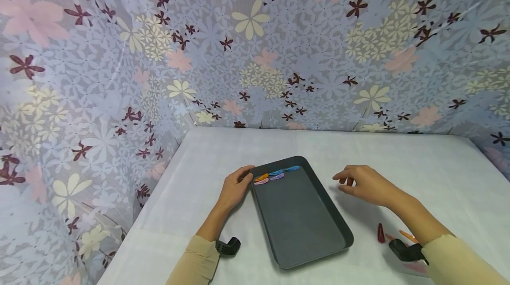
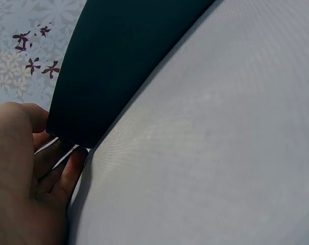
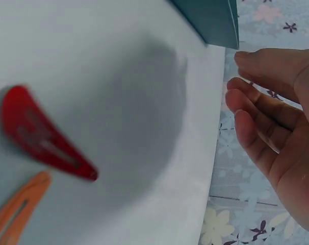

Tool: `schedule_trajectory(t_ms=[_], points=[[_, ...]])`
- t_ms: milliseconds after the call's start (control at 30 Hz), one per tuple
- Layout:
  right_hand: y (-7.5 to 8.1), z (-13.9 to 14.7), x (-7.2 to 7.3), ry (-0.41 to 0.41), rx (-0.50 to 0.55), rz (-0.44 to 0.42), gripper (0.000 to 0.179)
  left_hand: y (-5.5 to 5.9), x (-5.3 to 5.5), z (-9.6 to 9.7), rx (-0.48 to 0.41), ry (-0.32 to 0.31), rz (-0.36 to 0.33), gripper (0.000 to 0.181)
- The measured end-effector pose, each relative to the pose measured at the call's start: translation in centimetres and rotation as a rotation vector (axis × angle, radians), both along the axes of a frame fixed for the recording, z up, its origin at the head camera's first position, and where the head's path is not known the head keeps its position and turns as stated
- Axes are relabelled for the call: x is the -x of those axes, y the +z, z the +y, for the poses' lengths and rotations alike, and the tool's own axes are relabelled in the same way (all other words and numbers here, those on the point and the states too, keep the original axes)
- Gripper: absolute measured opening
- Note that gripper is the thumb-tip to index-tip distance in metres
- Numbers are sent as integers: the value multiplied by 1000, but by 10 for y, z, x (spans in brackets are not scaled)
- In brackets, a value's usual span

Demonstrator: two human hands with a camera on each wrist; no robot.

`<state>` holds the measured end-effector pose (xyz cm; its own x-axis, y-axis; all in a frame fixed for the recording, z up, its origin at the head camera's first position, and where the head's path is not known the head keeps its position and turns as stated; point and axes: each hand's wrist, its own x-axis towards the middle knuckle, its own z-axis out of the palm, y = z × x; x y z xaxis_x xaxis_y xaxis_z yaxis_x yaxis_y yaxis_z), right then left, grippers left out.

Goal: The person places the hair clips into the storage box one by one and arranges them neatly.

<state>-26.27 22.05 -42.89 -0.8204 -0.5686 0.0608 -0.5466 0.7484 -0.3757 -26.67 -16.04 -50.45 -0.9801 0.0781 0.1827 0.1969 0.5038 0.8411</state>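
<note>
I have the left hand (image 1: 234,190) on the upper left corner of the tray (image 1: 303,218), gripping it with the thumb at the rim and the fingers around the outside. The tray slants across the lower middle of my head view. Inside, near that hand, five clips bunch along the far end: an orange clip (image 1: 261,177) above a pink clip (image 1: 261,182), a blue clip (image 1: 276,172) above a purple clip (image 1: 276,176), and a second blue clip (image 1: 292,168) a little apart to the right.

My right hand (image 1: 364,183) hangs above the white cloth (image 1: 398,161), right of the tray and apart from it, fingers loosely bent, with a gap between thumb and fingers. The red clip (image 1: 380,233) lies on the cloth below that hand, toward the lower right of the frame. Just beside it, more orange clips (image 1: 408,236) show, partly hidden by the wrist camera (image 1: 404,249); I can't tell how many.
</note>
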Motion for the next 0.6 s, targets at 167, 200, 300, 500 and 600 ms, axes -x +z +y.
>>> schedule_trajectory(t_ms=[167, 200, 300, 500, 600], points=[[-3, 9, -7, -3, -8, -2, 26, 0, 0, -2, 8, 0, 4, 31], [-3, 11, -9, -10, -6, -4, 26, -1, 0, -2, 10, 0, 5, 31], [-3, 16, -13, -34, 0, -8, 26, -2, 0, -1, 13, -2, 7, 31], [-3, 24, -22, -53, 13, -31, 26, -2, 0, -1, 12, -6, 14, 31], [-4, 27, -25, -57, 1, -46, 28, -1, 1, -3, 19, -4, 19, 32]])
